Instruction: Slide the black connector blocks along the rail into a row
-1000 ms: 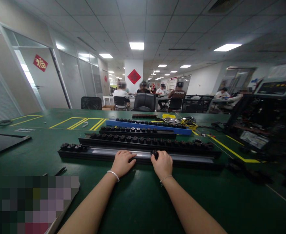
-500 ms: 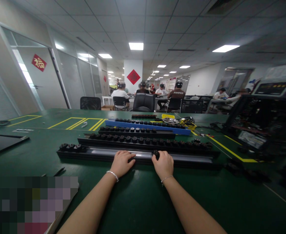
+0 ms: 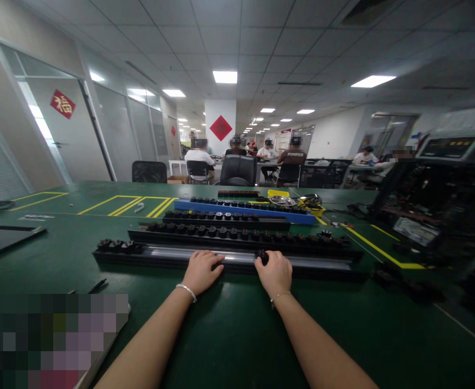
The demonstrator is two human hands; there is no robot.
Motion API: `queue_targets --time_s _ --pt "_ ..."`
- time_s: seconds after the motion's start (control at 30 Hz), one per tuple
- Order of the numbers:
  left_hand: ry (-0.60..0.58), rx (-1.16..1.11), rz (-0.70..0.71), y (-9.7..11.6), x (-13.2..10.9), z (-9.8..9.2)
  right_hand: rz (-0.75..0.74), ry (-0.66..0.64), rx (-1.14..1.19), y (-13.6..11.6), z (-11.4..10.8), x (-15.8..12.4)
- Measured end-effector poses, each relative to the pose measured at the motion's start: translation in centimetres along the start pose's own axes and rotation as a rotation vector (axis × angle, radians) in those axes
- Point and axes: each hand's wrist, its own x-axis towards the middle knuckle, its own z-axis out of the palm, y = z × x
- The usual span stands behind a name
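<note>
A long black channel rail with a shiny strip along its middle lies across the green table in front of me. My left hand grips this rail left of its middle, fingers over the top and thumb at the near side. Between the thumb and fingers of my right hand is a small round black part, held at the rail's top. Several similar black parts sit at the rail's left end. Just behind runs another black rail lined with round black parts.
Farther back are a shorter black rail, a blue rail, a metal dish and a yellow tray. Dark equipment stands at the right. A flat black panel lies at the left. People sit at distant tables.
My right hand has shifted slightly to the right along the rail with the black part. My left hand stays in place on the rail.
</note>
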Motion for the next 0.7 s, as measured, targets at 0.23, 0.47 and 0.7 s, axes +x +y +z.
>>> queue_targets --time_s 0.23,0.47,0.7 --pt "-0.001 -0.008 0.000 0.05 0.00 -0.08 -0.008 -0.006 -0.009 0.18 -0.07 0.04" --pt "0.004 -0.019 0.002 0.06 -0.03 -0.18 -0.010 0.009 -0.010 0.31 -0.07 0.01" --pt "-0.013 -0.004 -0.008 0.19 -0.01 -0.37 -0.004 0.006 -0.015 0.17 -0.24 0.06"
